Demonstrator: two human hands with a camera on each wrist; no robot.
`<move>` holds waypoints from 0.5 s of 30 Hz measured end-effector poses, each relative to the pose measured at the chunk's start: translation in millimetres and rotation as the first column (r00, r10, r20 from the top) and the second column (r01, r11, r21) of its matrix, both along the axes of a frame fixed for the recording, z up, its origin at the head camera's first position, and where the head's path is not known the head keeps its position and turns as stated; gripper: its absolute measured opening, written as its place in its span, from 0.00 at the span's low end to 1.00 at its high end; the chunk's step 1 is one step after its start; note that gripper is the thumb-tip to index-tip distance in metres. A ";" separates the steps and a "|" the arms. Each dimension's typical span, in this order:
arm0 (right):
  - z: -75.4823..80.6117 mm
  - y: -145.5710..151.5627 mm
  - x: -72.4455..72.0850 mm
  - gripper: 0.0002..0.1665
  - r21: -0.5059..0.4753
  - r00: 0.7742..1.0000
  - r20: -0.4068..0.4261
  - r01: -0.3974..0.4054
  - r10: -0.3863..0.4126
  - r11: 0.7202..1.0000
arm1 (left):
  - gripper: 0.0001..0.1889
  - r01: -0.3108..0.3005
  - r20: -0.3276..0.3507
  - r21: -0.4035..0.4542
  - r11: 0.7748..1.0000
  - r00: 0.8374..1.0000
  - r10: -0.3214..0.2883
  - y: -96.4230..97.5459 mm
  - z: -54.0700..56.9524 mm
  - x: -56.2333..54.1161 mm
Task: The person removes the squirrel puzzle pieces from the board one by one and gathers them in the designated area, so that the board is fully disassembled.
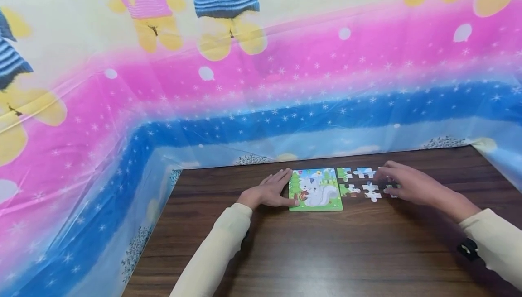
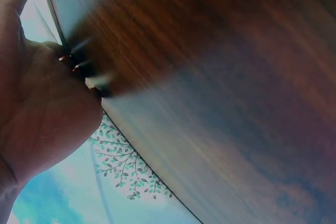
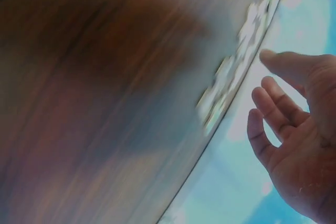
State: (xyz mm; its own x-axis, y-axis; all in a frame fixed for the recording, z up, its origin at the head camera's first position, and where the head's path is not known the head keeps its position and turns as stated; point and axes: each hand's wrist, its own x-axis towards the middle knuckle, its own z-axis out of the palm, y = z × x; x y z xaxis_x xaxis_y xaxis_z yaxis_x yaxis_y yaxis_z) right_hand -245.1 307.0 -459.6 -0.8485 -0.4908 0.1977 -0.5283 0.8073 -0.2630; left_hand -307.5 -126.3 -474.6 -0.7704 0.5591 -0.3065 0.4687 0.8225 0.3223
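Across the brown wood-grain table point(image 1: 293, 251), glare is showing at the near side & two pale sleeves point(image 1: 216, 251) are spanning it. L hand point(image 1: 270, 193) is lying w/ fingers straight & thumb spread, touching the L side of the squirrel-pic board point(image 1: 318, 193), while R hand point(image 1: 416, 186) is arching, fingers loosely bent, thumb apart, at loose jigsaw pcs point(image 1: 372, 190) sitting just R of the board. Along the far edge a printed cloth point(image 1: 285, 120) is hanging, going blue, pink, then cream w/ yellow figures point(image 1: 228, 30).
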 end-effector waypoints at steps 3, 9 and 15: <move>1.2 -23.3 -0.7 0.19 -0.001 0.999 0.038 -0.029 0.029 1.000 | 0.56 0.005 -0.008 0.010 1.000 1.000 -0.005 0.0 4.5 5.6; 0.7 -70.8 -3.7 0.18 -0.019 0.994 0.086 -0.064 0.066 0.998 | 0.55 0.016 -0.012 0.014 1.000 1.000 -0.016 -0.3 12.5 12.7; 3.3 -117.3 -10.0 0.17 -0.029 0.989 0.117 -0.090 0.093 0.996 | 0.57 0.002 -0.010 0.009 1.000 1.000 -0.002 0.0 11.1 9.5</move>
State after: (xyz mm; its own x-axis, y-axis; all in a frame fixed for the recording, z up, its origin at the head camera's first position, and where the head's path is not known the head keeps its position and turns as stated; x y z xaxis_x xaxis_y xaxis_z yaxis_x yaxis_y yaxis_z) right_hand -255.2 189.7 -456.3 -0.8184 -0.5638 0.1114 -0.5638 0.7500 -0.3459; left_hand -298.0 -126.3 -463.5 -0.7724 0.5634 -0.2932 0.4736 0.8185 0.3251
